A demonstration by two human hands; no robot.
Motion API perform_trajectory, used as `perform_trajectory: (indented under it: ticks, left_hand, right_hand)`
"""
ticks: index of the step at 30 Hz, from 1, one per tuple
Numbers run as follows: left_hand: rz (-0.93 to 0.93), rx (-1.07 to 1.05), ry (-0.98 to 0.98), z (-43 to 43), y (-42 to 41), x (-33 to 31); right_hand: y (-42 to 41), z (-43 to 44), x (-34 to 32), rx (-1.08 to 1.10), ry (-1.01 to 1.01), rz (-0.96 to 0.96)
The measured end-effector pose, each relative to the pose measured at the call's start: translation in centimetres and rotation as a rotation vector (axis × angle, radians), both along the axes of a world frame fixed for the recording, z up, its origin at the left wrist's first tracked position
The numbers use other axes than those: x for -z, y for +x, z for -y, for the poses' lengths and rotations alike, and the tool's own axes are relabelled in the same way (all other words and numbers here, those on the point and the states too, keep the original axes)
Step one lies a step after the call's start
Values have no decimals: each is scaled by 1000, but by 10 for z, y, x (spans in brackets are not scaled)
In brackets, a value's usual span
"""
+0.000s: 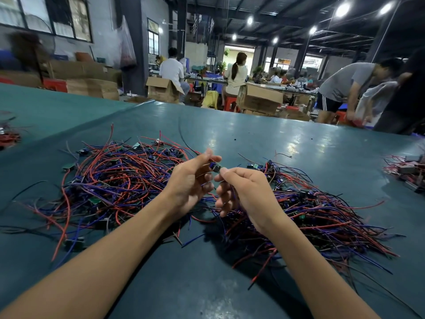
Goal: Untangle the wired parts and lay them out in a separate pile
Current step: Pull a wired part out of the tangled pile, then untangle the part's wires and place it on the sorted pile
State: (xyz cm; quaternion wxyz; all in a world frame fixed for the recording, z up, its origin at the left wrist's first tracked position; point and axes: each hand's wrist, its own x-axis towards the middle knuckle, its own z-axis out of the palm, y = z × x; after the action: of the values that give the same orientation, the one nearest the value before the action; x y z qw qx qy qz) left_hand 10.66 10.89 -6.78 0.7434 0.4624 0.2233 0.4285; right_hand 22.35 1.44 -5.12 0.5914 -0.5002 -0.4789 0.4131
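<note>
Just right of the tangled heap of red, blue and black wires studded with small green boards [115,180], a small blue-and-black wired part [215,167] is held above the table. The left hand [190,183] pinches one end and the right hand [243,189] the other, and its leads trail down. If those leads are snagged, a sharp pull could drag neighbouring parts along or strain a joint. Further right of the heap, the straighter fanned pile of the same wires [322,215] could easily get mixed back in. The glossy dark teal table mat [264,143] reflects ceiling lights; beyond are brown cardboard boxes [259,97] and seated workers [235,72].
</note>
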Motion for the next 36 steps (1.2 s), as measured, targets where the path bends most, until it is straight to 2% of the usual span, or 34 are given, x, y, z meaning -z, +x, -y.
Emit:
perform_trajectory:
  ticks: [4,7,11,13,19,21,23,27,31,34,36]
  left_hand:
    - [-1,142,100,3,-1,-1]
    - [15,93,104,2,1,0]
    - [98,-12,22,-5,5,0]
    - [117,-85,-10,-11,6,1]
    - [19,-287,73,-16,5,8]
    - [7,-317,79,-14,4,6]
    - [15,-287,96,-12,3,3]
    - [158,-46,27,-6,0,0]
    - [224,141,-55,2,0,-5]
    - [84,111,89,7,3,-6]
    - [-104,-36,359,11,5,-3]
  right_hand:
    - [-1,-3,3,10,18,-61]
    - [0,-2,2,25,24,-44]
    - [2,1,2,137,178,280]
    - [-1,4,3,116,256,359]
    - [1,10,5,128,472,687]
    - [4,13,3,159,527,601]
    - [5,15,-3,182,592,423]
    - [6,14,-8,400,628,199]
    - [8,9,-8,494,540,137]
    - [12,6,-9,410,390,49]
    - [14,5,-10,315,272,-3]
